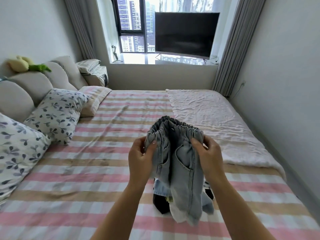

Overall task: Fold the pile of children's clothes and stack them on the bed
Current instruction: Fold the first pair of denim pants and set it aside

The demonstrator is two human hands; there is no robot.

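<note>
Denim trousers (180,161) held above the pile (161,201) near the bed's (86,187) near edge, long axis hanging vertical, waistband uppermost; left hand (140,158) and right hand (209,158) pinch opposite waistband sides.

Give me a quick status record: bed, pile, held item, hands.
bed: striped sheet; blanket on far right; pillows on left
pile: loose clothes on bed, near edge
jeans: held up, unfolded, legs hanging over pile
left hand: grips waistband, left end
right hand: grips waistband, right end
</note>
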